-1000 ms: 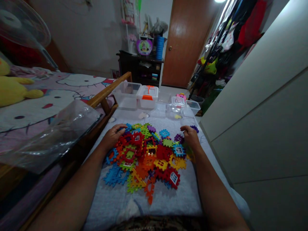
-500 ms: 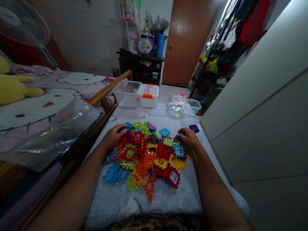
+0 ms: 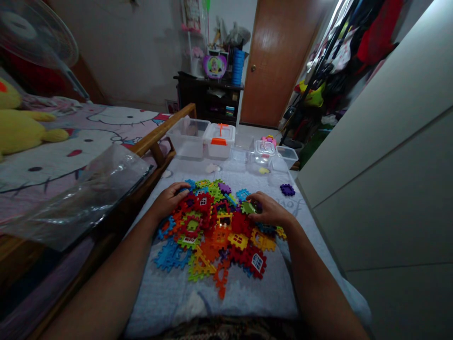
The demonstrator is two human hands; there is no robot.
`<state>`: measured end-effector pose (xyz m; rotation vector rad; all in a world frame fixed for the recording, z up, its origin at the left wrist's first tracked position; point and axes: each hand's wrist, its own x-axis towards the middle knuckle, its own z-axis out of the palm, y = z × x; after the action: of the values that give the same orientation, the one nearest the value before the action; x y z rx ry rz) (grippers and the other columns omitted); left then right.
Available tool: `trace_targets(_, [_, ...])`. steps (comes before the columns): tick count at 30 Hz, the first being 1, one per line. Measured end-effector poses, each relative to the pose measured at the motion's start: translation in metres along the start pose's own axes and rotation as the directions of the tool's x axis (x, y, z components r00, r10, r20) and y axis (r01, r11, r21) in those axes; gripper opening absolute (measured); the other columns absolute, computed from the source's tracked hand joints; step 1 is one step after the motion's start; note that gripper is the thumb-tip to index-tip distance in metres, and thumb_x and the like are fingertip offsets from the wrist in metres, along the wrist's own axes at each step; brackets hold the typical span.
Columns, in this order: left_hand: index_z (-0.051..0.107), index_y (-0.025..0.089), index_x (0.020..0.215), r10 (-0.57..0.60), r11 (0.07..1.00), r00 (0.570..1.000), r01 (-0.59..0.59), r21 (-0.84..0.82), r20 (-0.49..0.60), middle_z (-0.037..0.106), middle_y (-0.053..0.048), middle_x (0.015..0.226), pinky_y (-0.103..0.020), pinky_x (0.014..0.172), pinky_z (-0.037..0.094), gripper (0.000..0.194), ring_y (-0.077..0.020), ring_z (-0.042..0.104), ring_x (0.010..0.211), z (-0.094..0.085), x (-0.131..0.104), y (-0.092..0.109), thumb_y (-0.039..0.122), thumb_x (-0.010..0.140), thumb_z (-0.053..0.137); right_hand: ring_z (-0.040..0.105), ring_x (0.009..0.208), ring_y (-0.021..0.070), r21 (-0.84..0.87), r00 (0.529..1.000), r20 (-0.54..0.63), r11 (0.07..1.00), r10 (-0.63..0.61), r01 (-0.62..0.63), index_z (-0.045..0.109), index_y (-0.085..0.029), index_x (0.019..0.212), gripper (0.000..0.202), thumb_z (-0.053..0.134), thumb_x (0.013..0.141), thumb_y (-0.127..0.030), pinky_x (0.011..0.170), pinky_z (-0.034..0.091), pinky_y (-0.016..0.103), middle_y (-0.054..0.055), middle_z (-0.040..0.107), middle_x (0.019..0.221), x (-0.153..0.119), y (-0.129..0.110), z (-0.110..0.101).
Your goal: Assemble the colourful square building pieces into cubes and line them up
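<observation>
A heap of colourful toothed plastic pieces (image 3: 221, 236) lies on the pale blue cloth. At its upper left edge rests my left hand (image 3: 170, 200), fingers bent over the blue and red pieces; whether it grips one is hidden. My right hand (image 3: 267, 208) is over the right side of the heap, its thumb and fingers around a light green piece (image 3: 248, 208). A dark purple piece (image 3: 287, 190) lies apart, to the right of the heap. Near the heap's lower right is a red piece with a white window (image 3: 258, 262).
Clear plastic boxes (image 3: 189, 141) stand in a row at the far end, one with an orange-latched lid (image 3: 219, 141). A wooden rail (image 3: 163, 130) and a bed with a plastic bag (image 3: 88, 198) are at left. A white cabinet (image 3: 389, 189) stands at right.
My right hand has moved left across the heap and closed round the light green piece. My left hand has hardly moved.
</observation>
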<state>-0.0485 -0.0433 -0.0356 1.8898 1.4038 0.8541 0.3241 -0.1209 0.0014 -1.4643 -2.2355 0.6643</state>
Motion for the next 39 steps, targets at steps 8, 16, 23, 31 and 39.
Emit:
trace_targets(8, [0.07,0.021,0.107,0.004,1.0,1.0,-0.004,-0.002,-0.004,0.069,-0.009,0.122,-0.044,0.11,0.041,0.057,-0.0307,0.062,0.116,0.001,0.001,-0.002,0.068,0.078,0.054,0.058,0.091,0.0243,-0.149,0.771,-0.596,0.913,0.223,-0.379,0.065,-0.018,0.101,0.035,0.076,0.074,-0.037,0.085,0.048,0.038,0.01,0.059,0.1,0.008,0.046,0.005])
trace_targets(16, [0.069,0.02,0.108,0.002,1.0,1.0,-0.002,0.003,-0.01,0.068,-0.01,0.123,-0.045,0.111,0.04,0.058,-0.0307,0.061,0.116,0.001,0.002,-0.004,0.067,0.078,0.054,0.058,0.088,0.0257,-0.267,0.75,-0.575,0.792,0.326,-0.549,0.067,-0.019,0.086,0.031,0.073,0.078,-0.048,0.08,0.046,0.036,0.012,0.062,0.091,0.005,0.053,0.008])
trace_targets(23, [0.07,0.021,0.108,0.007,1.0,1.0,-0.007,0.01,-0.005,0.069,-0.009,0.123,-0.046,0.11,0.041,0.056,-0.0312,0.062,0.116,0.001,0.002,-0.004,0.066,0.079,0.055,0.061,0.075,0.0167,0.005,0.949,-0.249,0.98,0.193,-0.198,0.07,-0.019,0.087,0.016,0.063,0.084,-0.032,0.072,0.047,0.029,0.004,0.069,0.083,0.0,0.034,-0.009])
trace_targets(31, [0.069,0.02,0.107,0.01,1.0,1.0,-0.01,-0.001,-0.002,0.069,-0.009,0.121,-0.044,0.11,0.041,0.053,-0.0303,0.062,0.116,0.0,-0.002,0.003,0.063,0.08,0.054,0.066,0.086,0.017,0.088,0.994,-0.111,0.996,0.018,-0.009,0.072,-0.021,0.1,0.019,0.059,0.086,-0.024,0.079,0.052,0.03,0.004,0.073,0.098,0.033,-0.006,-0.001])
trace_targets(39, [0.068,0.02,0.108,0.021,1.0,1.0,-0.021,-0.022,0.014,0.069,-0.01,0.122,-0.046,0.109,0.042,0.049,-0.0305,0.063,0.114,0.0,-0.002,0.002,0.059,0.082,0.054,0.065,0.111,0.0194,-0.013,0.999,-0.025,0.999,-0.036,0.035,0.072,-0.02,0.113,0.036,0.05,0.088,-0.009,0.101,0.048,0.034,0.006,0.073,0.118,0.116,-0.031,0.022])
